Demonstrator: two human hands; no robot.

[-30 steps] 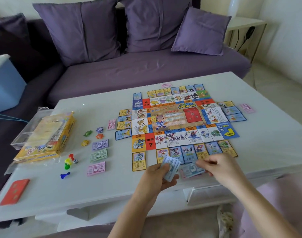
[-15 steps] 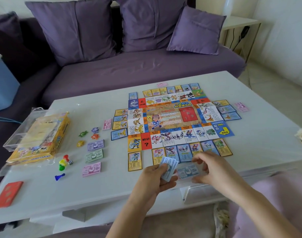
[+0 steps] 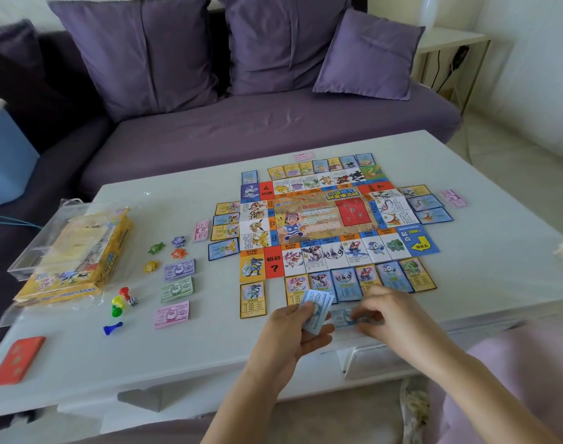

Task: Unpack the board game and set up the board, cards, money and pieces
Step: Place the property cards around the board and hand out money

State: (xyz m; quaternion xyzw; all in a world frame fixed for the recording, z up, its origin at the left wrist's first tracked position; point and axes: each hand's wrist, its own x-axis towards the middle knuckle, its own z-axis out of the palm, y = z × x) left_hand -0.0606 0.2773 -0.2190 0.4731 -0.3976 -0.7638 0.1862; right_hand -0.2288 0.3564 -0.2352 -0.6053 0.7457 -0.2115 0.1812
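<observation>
The game board (image 3: 325, 219) lies flat on the white table (image 3: 184, 354), ringed by property cards (image 3: 347, 283). My left hand (image 3: 293, 328) grips a small stack of blue money notes (image 3: 315, 307) near the table's front edge. Just right of it, my right hand (image 3: 392, 312) pinches a blue note (image 3: 342, 318) that lies on the table. Purple, green and pink money stacks (image 3: 177, 288) sit left of the board. Coloured pawns and a die (image 3: 121, 304) and star tokens (image 3: 164, 253) lie beside them.
The yellow game box (image 3: 75, 264) sits in a clear plastic cover at the table's left edge. A red card stack (image 3: 17, 360) lies at the front left corner. Pink notes (image 3: 453, 197) lie right of the board. A purple sofa (image 3: 241, 116) with cushions stands behind the table.
My right hand has drawn back from the card row toward the front edge and now pinches the blue note on the table. The left hand keeps its stack.
</observation>
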